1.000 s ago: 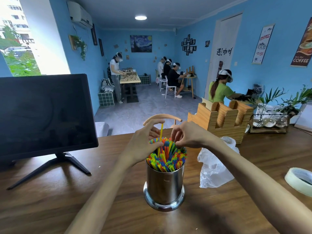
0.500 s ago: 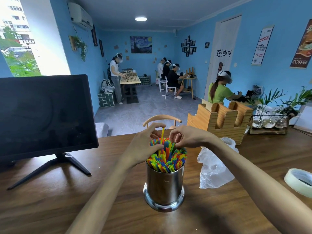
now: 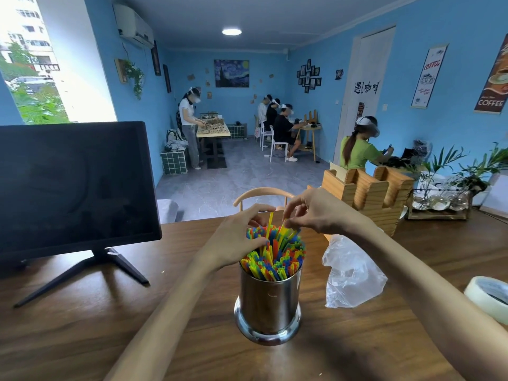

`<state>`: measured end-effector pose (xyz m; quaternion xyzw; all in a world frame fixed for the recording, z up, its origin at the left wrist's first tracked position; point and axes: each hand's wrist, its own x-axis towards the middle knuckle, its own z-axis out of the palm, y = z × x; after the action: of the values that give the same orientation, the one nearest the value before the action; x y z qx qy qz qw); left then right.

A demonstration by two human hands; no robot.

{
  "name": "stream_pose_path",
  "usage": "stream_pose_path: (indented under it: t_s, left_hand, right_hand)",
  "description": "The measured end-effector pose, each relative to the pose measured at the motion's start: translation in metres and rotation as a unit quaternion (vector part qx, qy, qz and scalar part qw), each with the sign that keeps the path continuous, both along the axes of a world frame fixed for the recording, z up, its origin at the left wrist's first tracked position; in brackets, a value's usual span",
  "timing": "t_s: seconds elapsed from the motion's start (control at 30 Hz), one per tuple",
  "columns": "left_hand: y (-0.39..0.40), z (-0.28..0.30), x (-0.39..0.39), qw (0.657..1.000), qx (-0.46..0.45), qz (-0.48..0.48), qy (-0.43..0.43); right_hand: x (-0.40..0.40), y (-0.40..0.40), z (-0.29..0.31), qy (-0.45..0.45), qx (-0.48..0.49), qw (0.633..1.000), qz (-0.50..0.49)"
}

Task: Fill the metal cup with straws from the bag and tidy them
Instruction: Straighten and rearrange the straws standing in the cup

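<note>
Far left of cup: dark monitor (image 3: 74, 185) on a splayed stand, on the wood table (image 3: 82, 325).

Just left of cup rim: left hand (image 3: 236, 240), fingers curled against the straw tops, thumb and forefinger close around 1 yellow straw (image 3: 270, 224) that sticks up above the rest. Pinch looks loose; can't tell if actually gripping.

Centre: metal cup (image 3: 269, 303) upright on the table, flared base, packed full with straws (image 3: 277, 257) in green, yellow, blue, orange, red. Tops uneven, a few leaning toward the right.

Above cup, right side: right hand (image 3: 321, 213), fingertips pinched on the tip of another raised yellow straw, remaining fingers fanned out.

Behind cup: curved chair back (image 3: 261, 193) past the table edge.

Right of cup: clear plastic bag (image 3: 351, 273) crumpled flat on the table, near the cup but not touching it. Contents not readable.

Behind bag: wooden holder (image 3: 371, 193).

Far right of cup: tape roll (image 3: 489, 295) at the frame edge.
</note>
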<state>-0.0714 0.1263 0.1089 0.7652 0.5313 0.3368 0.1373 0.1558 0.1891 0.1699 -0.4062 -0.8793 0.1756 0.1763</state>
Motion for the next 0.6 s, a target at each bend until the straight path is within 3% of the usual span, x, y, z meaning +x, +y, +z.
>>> stream_pose_path:
  t_s: [0.23, 0.43, 0.6]
  left_hand:
    - [0.000, 0.002, 0.002, 1.000, -0.008, -0.018, -0.007]
    - [0.002, 0.002, 0.004, 1.000, 0.006, -0.022, -0.012]
    - [0.008, 0.005, 0.011, 0.999, 0.004, -0.016, -0.033]
  right_hand:
    - [-0.003, -0.005, -0.001, -0.002, -0.010, 0.999, 0.042]
    - [-0.001, -0.006, 0.004, 0.038, 0.022, 0.997, 0.068]
    - [-0.001, -0.003, -0.003, 0.116, -0.006, 0.990, 0.081]
